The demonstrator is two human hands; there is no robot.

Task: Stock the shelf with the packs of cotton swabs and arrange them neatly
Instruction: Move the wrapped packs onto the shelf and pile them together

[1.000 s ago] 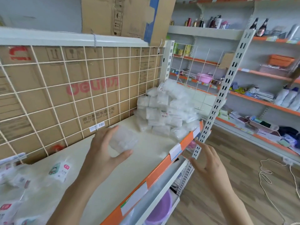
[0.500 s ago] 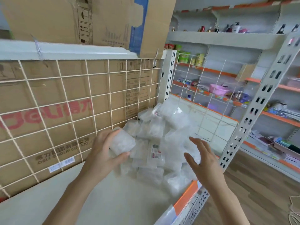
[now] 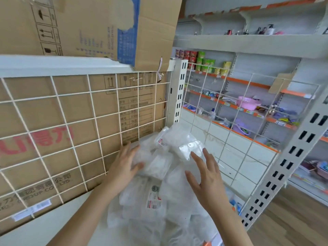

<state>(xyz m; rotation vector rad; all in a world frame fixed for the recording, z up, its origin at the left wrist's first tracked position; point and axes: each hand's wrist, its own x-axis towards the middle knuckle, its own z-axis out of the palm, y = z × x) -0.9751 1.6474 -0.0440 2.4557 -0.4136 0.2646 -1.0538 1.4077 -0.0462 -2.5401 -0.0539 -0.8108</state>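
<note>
My left hand (image 3: 126,164) pinches a cotton swab pack (image 3: 144,158) at the pile's (image 3: 156,197) ten o'clock. My right hand (image 3: 206,178), fingers spread, should steady its neighbours.

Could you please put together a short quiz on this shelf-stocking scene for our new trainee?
1. True or false: the right hand is closed in a fist.
2. What stands directly behind the white wire grid? A) cardboard B) a mirror C) a curtain
3. Which hand holds a pack of cotton swabs at the pile?

Key
1. False: its fingers are spread open above the pile.
2. A: printed cardboard fills the space behind the grid.
3. The left hand, with the pack between thumb and fingers.
</note>
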